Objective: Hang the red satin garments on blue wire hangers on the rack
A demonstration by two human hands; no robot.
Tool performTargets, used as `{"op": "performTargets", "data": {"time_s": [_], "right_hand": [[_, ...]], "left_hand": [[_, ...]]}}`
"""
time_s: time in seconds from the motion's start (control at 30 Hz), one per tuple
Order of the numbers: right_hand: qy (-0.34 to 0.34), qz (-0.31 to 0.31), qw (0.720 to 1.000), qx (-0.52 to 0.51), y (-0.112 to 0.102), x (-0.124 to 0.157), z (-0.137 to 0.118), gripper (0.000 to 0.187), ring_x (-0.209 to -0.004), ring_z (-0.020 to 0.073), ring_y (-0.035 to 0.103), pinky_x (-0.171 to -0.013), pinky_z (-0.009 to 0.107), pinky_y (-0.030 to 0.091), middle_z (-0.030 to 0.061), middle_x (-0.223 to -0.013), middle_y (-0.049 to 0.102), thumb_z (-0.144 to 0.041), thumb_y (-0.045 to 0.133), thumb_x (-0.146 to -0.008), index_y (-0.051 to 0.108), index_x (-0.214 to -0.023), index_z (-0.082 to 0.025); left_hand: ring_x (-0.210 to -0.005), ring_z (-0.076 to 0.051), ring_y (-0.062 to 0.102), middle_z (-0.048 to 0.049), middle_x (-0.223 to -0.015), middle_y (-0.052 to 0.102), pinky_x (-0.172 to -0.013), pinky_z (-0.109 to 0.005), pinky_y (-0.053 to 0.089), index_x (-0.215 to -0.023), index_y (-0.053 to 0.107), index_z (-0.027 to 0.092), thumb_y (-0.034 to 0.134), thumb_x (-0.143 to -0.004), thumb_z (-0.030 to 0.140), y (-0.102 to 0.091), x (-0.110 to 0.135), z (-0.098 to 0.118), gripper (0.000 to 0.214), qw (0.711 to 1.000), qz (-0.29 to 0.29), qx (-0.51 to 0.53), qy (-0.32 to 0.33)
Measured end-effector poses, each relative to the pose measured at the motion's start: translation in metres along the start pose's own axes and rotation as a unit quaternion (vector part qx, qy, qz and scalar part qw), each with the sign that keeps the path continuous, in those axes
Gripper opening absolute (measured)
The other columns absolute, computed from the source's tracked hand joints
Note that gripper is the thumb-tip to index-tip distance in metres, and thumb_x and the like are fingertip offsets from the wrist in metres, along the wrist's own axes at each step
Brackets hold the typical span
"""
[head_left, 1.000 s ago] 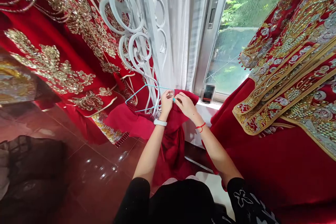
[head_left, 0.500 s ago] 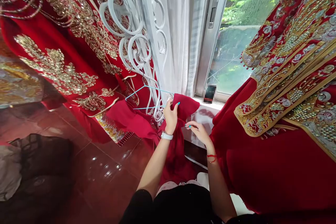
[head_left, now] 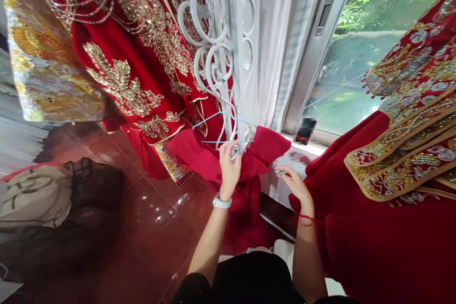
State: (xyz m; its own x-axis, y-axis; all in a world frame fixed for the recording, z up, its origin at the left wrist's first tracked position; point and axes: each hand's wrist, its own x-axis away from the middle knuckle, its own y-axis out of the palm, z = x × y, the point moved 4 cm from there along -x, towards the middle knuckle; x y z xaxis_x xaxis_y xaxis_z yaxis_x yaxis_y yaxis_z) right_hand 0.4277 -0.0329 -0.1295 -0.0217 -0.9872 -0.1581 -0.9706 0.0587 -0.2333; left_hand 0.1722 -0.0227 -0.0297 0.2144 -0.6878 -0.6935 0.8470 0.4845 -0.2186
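A plain red dress (head_left: pixel 265 147) with wide shoulder pieces hangs on a thin light blue hanger (head_left: pixel 206 121). The hanger is hooked at the white scrolled metal stand (head_left: pixel 213 64). At the middle of the dress's neckline is my left hand (head_left: pixel 230 166), thumb and fingers apart; whether the fingertips touch the cloth is hard to see. My right hand (head_left: pixel 294 183) hovers just right of the dress, fingers loosely bent and apart, with nothing in it. The lower part of the dress falls behind my left forearm.
Red gowns with gold beadwork (head_left: pixel 121 90) hang on the left, and another embroidered red garment (head_left: pixel 384 166) crowds the right. A small blurred dark object (head_left: pixel 305 130) stands on the sill by the window (head_left: pixel 356 76). Bags (head_left: pixel 35 194) lie on the tiled floor (head_left: pixel 153 228).
My left hand has left the right shoulder piece and moved to the neckline's middle. That shoulder piece now lies spread out on the hanger. My right hand stays beside the dress. The view has turned left.
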Motion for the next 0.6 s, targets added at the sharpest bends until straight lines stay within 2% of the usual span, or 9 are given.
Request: {"op": "performTargets", "data": {"time_s": [0.07, 0.13, 0.17, 0.23, 0.3, 0.4, 0.47, 0.6], "right_hand": [[-0.015, 0.028, 0.999, 0.017, 0.003, -0.003, -0.012, 0.025, -0.092, 0.0259, 0.072, -0.085, 0.044, 0.059, 0.0091, -0.103, 0.076, -0.039, 0.057, -0.081, 0.073, -0.096, -0.025], [-0.042, 0.077, 0.996, 0.021, 0.010, -0.005, -0.029, 0.028, -0.097, 0.0265, 0.070, -0.087, 0.045, 0.058, 0.0114, -0.113, 0.074, -0.038, 0.054, -0.084, 0.071, -0.103, -0.025], [-0.057, 0.110, 0.992, 0.022, 0.014, -0.005, -0.038, 0.030, -0.100, 0.0268, 0.069, -0.089, 0.045, 0.057, 0.0124, -0.118, 0.071, -0.038, 0.053, -0.085, 0.069, -0.108, -0.025], [-0.085, 0.182, 0.979, 0.034, 0.026, -0.008, -0.060, 0.037, -0.110, 0.0275, 0.066, -0.095, 0.047, 0.055, 0.0137, -0.128, 0.066, -0.037, 0.053, -0.086, 0.064, -0.121, -0.026], [-0.119, 0.243, 0.960, 0.068, 0.040, -0.015, -0.084, 0.045, -0.121, 0.0288, 0.059, -0.105, 0.050, 0.050, 0.0145, -0.133, 0.061, -0.036, 0.055, -0.087, 0.058, -0.131, -0.026], [-0.158, 0.294, 0.931, 0.149, 0.059, -0.036, -0.117, 0.052, -0.133, 0.0325, 0.048, -0.116, 0.057, 0.037, 0.0167, -0.138, 0.055, -0.037, 0.060, -0.088, 0.054, -0.137, -0.025], [-0.159, 0.300, 0.917, 0.209, 0.066, -0.054, -0.132, 0.049, -0.136, 0.0361, 0.041, -0.116, 0.061, 0.033, 0.0189, -0.140, 0.051, -0.037, 0.062, -0.087, 0.057, -0.135, -0.023], [-0.129, 0.278, 0.902, 0.302, 0.070, -0.084, -0.142, 0.038, -0.128, 0.0370, 0.045, -0.111, 0.060, 0.037, 0.0205, -0.131, 0.053, -0.025, 0.059, -0.088, 0.063, -0.125, -0.020]], "left_hand": [[-0.112, -0.025, 0.061, -0.0104, -0.114, 0.063, -0.103, -0.041, 0.049, -0.114, 0.064, 0.024, 0.055, -0.089, 0.016, -0.038, -0.008, -0.012, 0.028, 0.996, 0.066, -0.067, -0.004], [-0.118, -0.028, 0.058, -0.0117, -0.118, 0.062, -0.107, -0.045, 0.046, -0.118, 0.061, 0.023, 0.061, -0.085, 0.019, -0.074, -0.024, -0.028, 0.033, 0.981, 0.130, -0.145, -0.019], [-0.123, -0.030, 0.056, -0.0126, -0.123, 0.061, -0.111, -0.047, 0.044, -0.122, 0.059, 0.022, 0.065, -0.083, 0.021, -0.088, -0.035, -0.036, 0.039, 0.973, 0.145, -0.178, -0.025], [-0.134, -0.033, 0.049, -0.0149, -0.134, 0.057, -0.118, -0.051, 0.037, -0.131, 0.054, 0.022, 0.071, -0.079, 0.026, -0.106, -0.059, -0.050, 0.055, 0.966, 0.131, -0.222, -0.028], [-0.141, -0.036, 0.043, -0.0169, -0.141, 0.055, -0.121, -0.054, 0.032, -0.135, 0.053, 0.021, 0.074, -0.077, 0.030, -0.112, -0.081, -0.062, 0.062, 0.966, 0.081, -0.245, -0.027], [-0.135, -0.040, 0.050, -0.0189, -0.132, 0.061, -0.116, -0.057, 0.036, -0.124, 0.061, 0.019, 0.069, -0.082, 0.030, -0.107, -0.100, -0.077, 0.044, 0.961, -0.003, -0.272, -0.044], [-0.125, -0.040, 0.058, -0.0197, -0.125, 0.065, -0.108, -0.055, 0.043, -0.116, 0.065, 0.018, 0.061, -0.086, 0.026, -0.102, -0.102, -0.082, 0.031, 0.955, -0.025, -0.288, -0.058], [-0.117, -0.040, 0.063, -0.0215, -0.124, 0.067, -0.099, -0.052, 0.050, -0.119, 0.067, 0.016, 0.053, -0.091, 0.022, -0.100, -0.095, -0.081, 0.032, 0.942, -0.031, -0.328, -0.066]]}}
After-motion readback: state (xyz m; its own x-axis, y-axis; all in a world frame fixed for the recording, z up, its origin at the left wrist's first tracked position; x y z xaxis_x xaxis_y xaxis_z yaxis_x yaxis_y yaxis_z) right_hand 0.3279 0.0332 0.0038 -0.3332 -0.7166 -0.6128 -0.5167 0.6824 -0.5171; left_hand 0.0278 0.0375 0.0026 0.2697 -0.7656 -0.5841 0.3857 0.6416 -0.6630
